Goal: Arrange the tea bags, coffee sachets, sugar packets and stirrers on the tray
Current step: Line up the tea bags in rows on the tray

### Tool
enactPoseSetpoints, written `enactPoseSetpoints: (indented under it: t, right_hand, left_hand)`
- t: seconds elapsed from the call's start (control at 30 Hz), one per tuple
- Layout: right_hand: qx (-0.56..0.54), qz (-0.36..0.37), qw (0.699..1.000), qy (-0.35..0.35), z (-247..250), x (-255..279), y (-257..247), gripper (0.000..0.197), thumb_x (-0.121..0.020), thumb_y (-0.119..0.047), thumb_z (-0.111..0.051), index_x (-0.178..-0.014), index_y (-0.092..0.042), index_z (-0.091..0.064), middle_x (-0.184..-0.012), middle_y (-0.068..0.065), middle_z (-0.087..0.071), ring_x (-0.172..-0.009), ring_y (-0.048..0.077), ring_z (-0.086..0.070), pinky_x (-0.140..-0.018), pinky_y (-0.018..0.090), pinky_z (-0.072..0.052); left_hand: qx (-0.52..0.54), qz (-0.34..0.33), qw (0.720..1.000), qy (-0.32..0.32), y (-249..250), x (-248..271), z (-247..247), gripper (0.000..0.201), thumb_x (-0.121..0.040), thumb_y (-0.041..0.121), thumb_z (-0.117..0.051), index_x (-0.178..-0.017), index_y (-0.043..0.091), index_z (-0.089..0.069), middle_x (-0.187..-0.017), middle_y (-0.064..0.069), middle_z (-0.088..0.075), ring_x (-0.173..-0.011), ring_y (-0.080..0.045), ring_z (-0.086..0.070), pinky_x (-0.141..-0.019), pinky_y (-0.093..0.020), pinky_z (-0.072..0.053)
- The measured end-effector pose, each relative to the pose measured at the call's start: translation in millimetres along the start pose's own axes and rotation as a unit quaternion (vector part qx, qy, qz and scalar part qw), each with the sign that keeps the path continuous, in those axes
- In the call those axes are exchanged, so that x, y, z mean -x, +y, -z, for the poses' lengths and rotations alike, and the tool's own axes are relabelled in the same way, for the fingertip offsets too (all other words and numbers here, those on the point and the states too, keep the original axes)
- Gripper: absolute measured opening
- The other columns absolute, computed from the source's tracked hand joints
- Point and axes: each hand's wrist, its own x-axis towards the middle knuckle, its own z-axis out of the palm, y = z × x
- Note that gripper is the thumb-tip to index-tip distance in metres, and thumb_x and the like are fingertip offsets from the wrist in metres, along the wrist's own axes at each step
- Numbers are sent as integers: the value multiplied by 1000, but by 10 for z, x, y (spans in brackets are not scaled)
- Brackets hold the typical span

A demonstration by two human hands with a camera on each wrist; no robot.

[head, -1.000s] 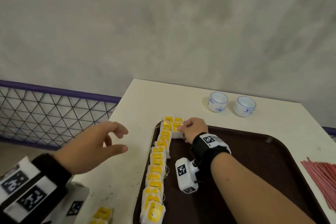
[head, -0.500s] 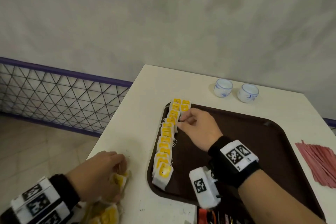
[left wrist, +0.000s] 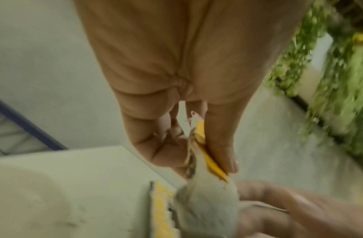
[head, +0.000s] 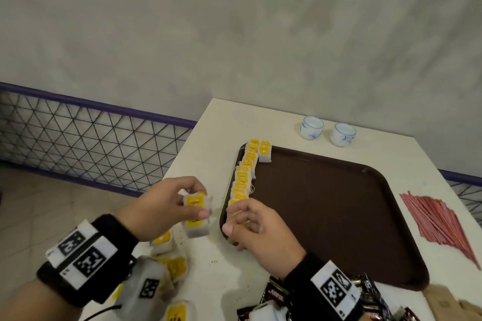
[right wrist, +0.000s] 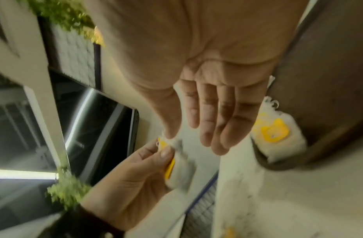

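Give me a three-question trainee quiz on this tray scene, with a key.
1. True or false: the stirrers lie on the tray.
2. Which hand holds tea bags: A) left hand, B) right hand?
3. Fill in: the row of tea bags runs along the tray's ___ edge.

Key
1. False; they lie on the table right of it.
2. A; the right hand's fingers are straight.
3. Left.

The cream bench (head: 198, 258) carries a brown tray (head: 339, 216) at its middle, with two small cups (head: 327, 131) beyond the tray's far edge. Red stirrers (head: 440, 219) lie to the right, loose tea bags (head: 174, 268) near left, dark sachets (head: 375, 297) near right.
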Motion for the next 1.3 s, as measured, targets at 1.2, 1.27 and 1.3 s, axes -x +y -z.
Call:
enactPoseSetpoints:
  t: [1.2, 1.27, 1.3]
  right_hand:
    - [-131, -18, 990, 54, 347, 172, 108, 8, -85, -7, -68, -93, -8, -68, -88, 12, -74, -71, 18, -67, -61, 29, -53]
    - [-165, -37, 984, 56, 370, 151, 121, 8, -83, -12, -68, -89, -7, -67, -83, 11, -73, -68, 18, -67, -60, 30, -51]
    - [-174, -47, 982, 53, 383, 143, 123, 11, -80, -16, -69, -87, -7, -67, -80, 10, -73, -67, 18, -67, -60, 30, -51]
  left_hand:
    - [160, 5, 987, 28, 376, -455, -352, 13, -82, 1, -68, -81, 11, -61, -97, -21, -60, -85, -30, -63, -88, -49, -52]
    - [149, -8, 988, 33, 372, -518, -347, 14, -77, 6, -72, -80, 12, -61, -91, -14, -59, -79, -24, -61, -85, -48, -51]
    - [146, -10, 989, 37, 373, -553, -348, 14, -77, 6, -72, -80, 12, -60, -91, -13, -59, -79, -24, -62, -84, -47, -52]
